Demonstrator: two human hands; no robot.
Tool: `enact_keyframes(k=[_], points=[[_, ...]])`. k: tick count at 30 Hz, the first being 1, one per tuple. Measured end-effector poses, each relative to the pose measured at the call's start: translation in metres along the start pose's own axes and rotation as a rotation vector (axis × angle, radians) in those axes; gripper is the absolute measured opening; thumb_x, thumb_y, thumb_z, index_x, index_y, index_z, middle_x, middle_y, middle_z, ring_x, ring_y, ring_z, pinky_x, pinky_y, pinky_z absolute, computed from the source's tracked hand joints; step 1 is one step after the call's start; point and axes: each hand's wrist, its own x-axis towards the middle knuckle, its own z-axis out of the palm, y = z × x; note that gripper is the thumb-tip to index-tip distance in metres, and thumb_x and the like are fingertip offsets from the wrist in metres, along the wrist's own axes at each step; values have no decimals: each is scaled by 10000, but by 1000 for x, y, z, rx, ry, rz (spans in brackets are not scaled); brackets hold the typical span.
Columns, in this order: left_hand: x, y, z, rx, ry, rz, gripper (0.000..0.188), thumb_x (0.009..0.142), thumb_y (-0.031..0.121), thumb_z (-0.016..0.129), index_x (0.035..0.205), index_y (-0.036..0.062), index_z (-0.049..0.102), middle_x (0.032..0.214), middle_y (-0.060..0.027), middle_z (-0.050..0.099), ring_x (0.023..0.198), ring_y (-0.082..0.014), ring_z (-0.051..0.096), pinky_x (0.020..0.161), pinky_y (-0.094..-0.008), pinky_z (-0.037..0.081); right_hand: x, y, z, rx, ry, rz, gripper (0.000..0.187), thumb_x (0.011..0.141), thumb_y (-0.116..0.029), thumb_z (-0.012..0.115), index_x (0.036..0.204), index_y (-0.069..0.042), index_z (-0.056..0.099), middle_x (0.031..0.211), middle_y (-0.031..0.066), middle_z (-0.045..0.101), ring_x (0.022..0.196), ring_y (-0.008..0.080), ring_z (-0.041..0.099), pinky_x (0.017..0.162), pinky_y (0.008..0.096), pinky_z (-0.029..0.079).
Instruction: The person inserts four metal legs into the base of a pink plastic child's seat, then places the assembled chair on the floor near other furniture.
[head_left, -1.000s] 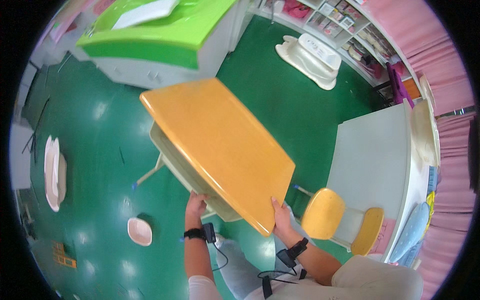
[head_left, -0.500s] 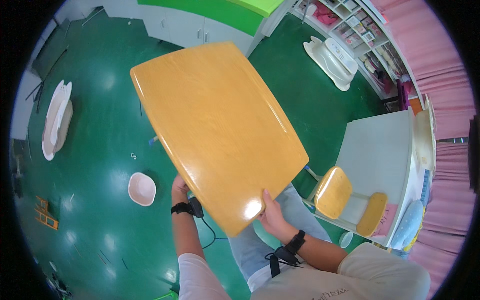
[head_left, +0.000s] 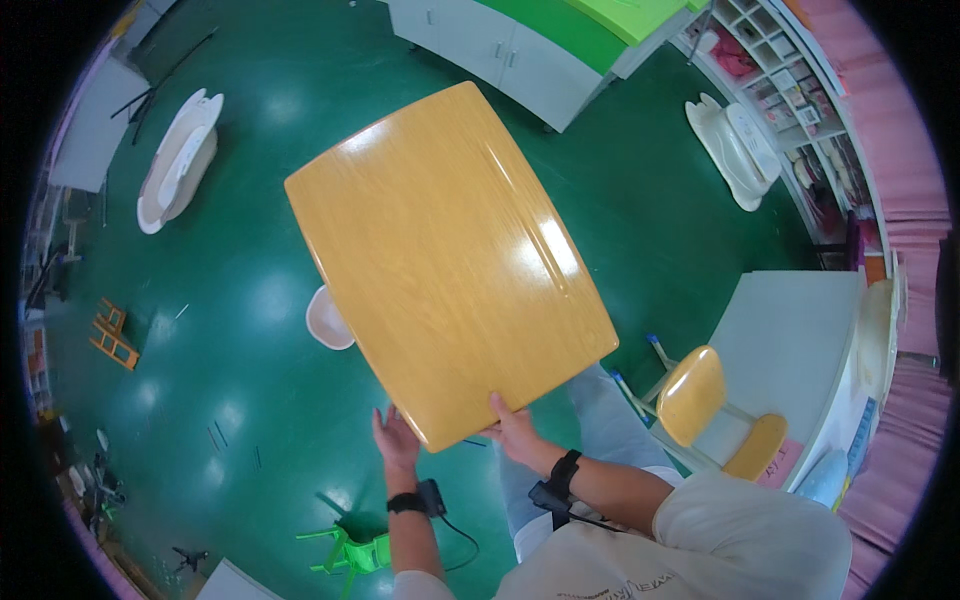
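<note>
A yellow wooden desk top point(head_left: 450, 260), glossy and with a groove along its right side, fills the middle of the view. It lies at a slant, and whatever is under it is hidden. My right hand point(head_left: 515, 430) grips its near edge, thumb on the upper face and fingers beneath. Close by the near left corner is my left hand point(head_left: 397, 440), open with its fingers apart; I cannot tell whether it touches the edge. Both wrists wear black bands with small boxes.
To the right, a chair with a yellow seat point(head_left: 690, 395) stands by a white table point(head_left: 790, 330). A pink basin point(head_left: 325, 322) is partly behind the desk top. White baby bathtubs point(head_left: 180, 165) lie left and far right. A green chair point(head_left: 350, 550) is near, a green-topped cabinet point(head_left: 500, 50) far.
My left hand has come out from under the desk top's left edge to its near corner and opened. The view has shifted; my right hand keeps its grip on the near edge.
</note>
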Motion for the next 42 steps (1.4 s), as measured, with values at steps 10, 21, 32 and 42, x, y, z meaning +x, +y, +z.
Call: enact_keyframes(k=[10, 21, 32, 42], points=[[-41, -81, 35, 205, 168, 285, 558, 928, 468, 507, 1339, 105, 408, 1339, -102, 484, 1181, -289, 496, 915, -499, 455, 8, -79, -21, -617, -251, 468, 688, 877, -617, 475, 1195, -8, 483, 1114, 198, 606, 984, 330, 621, 757, 436, 538], [-53, -55, 17, 424, 710, 579, 428, 929, 415, 538, 1091, 26, 464, 925, -129, 593, 720, -249, 617, 536, -350, 525, 76, -359, 40, -1826, -494, 268, 676, 858, -577, 448, 1307, -73, 483, 1177, 218, 587, 969, 343, 629, 765, 464, 530], [-3, -206, 90, 299, 705, 372, 457, 944, 438, 493, 1131, 21, 478, 964, -119, 593, 791, -230, 612, 709, -379, 550, 153, -394, -29, -2297, -609, -149, 524, 883, -470, 456, 1156, -56, 624, 1233, 148, 589, 1133, 294, 559, 926, 443, 431], [212, -82, 442, 1322, 289, -40, 321, 789, 302, 597, 1037, 101, 638, 1052, -84, 628, 979, -220, 565, 840, -361, 420, 149, -376, 4, -2428, -586, -338, 511, 886, -469, 428, 1142, -75, 631, 1203, 137, 604, 1112, 285, 570, 912, 427, 443]])
